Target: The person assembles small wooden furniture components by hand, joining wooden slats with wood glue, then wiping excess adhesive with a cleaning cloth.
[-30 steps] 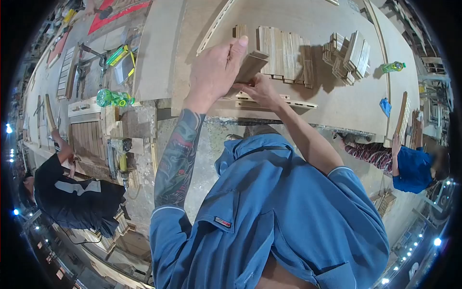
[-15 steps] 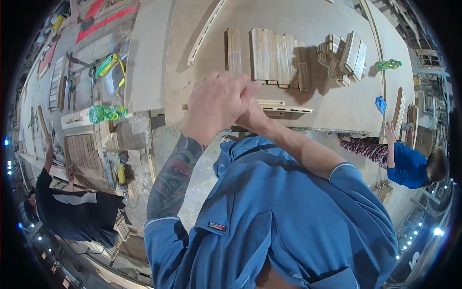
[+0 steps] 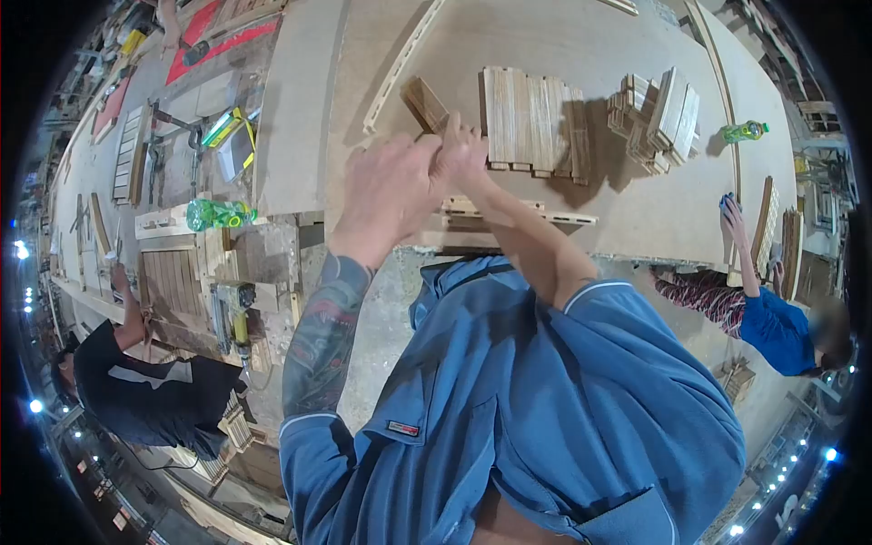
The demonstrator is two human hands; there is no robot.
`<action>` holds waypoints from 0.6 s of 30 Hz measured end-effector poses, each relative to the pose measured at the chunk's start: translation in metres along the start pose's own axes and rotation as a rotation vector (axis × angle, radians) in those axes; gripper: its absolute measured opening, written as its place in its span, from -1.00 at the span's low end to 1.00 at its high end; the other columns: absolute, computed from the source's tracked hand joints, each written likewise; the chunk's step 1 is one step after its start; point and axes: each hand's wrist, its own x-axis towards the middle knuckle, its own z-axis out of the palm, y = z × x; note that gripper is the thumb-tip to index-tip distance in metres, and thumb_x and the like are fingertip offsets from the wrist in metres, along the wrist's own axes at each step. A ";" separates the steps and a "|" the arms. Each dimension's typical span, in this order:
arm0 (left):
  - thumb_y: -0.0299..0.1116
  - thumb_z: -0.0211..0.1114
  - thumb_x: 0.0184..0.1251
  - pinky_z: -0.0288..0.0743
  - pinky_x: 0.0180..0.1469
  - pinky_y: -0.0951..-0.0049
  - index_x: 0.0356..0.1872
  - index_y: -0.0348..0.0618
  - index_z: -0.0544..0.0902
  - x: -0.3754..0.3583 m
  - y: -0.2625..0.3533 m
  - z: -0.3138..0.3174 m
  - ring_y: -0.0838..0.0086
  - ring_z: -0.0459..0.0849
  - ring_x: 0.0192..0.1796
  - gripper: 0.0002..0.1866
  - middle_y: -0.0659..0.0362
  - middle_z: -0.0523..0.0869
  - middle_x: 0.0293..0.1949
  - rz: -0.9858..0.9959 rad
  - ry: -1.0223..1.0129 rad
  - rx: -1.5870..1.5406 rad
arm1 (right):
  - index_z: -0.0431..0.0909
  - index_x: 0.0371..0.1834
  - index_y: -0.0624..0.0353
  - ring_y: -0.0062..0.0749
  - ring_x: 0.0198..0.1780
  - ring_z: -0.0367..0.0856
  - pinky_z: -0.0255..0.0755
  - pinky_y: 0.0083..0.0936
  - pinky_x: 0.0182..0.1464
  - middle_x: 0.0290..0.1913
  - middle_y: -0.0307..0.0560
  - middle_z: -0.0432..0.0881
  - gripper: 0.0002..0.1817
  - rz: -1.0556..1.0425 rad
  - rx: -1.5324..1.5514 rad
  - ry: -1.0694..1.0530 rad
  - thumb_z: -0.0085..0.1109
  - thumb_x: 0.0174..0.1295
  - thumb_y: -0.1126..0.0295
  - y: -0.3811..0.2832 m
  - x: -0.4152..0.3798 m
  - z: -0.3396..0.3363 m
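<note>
My left hand, on the tattooed arm, has its fingers curled over beside my right hand; anything inside them is hidden. The right hand's bent fingers are at the lower end of a short wooden piece, which slants up and left from the hands. Right of them, a row of wooden slats lies side by side on the pale board. Grooved strips lie by the board's near edge, partly behind my right forearm.
Stacked wooden pieces and a green bottle are at the right. A long strip lies at upper left. Another green bottle is on the left bench. People in black and blue work at either side.
The wooden piece left of the slat row has gone from upright in view to slanting left. My hands have shifted slightly left. The co-worker's hand at right has reached the blue object.
</note>
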 end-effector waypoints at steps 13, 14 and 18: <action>0.19 -0.17 0.57 0.55 -0.01 0.07 0.03 0.06 0.75 -0.009 -0.001 0.006 0.01 0.70 -0.05 -0.41 0.01 0.76 -0.17 -0.068 -0.055 -0.102 | 0.60 0.12 0.38 -0.40 0.02 0.70 0.55 -0.42 0.14 0.00 0.02 0.76 -0.61 -0.068 0.966 -0.532 0.38 0.24 0.49 0.045 -0.084 -0.123; 0.19 -0.16 0.57 0.54 -0.01 0.07 0.04 0.06 0.74 -0.010 -0.002 0.007 0.01 0.69 -0.04 -0.41 0.02 0.76 -0.17 -0.058 -0.035 -0.109 | 0.66 0.04 0.33 -0.44 -0.02 0.70 0.55 -0.42 0.08 -0.05 -0.03 0.78 -0.67 -0.068 0.889 -0.527 0.39 0.25 0.43 0.046 -0.086 -0.122; 0.16 -0.15 0.58 0.53 0.00 0.11 0.04 0.02 0.74 -0.012 -0.006 0.007 0.03 0.69 -0.02 -0.43 0.02 0.77 -0.17 -0.015 -0.007 -0.177 | 0.73 -0.06 0.21 -0.12 -0.22 0.74 0.55 -0.32 -0.15 -0.22 0.12 0.77 -0.70 -0.338 0.788 -0.385 0.39 0.22 0.29 0.039 -0.100 -0.123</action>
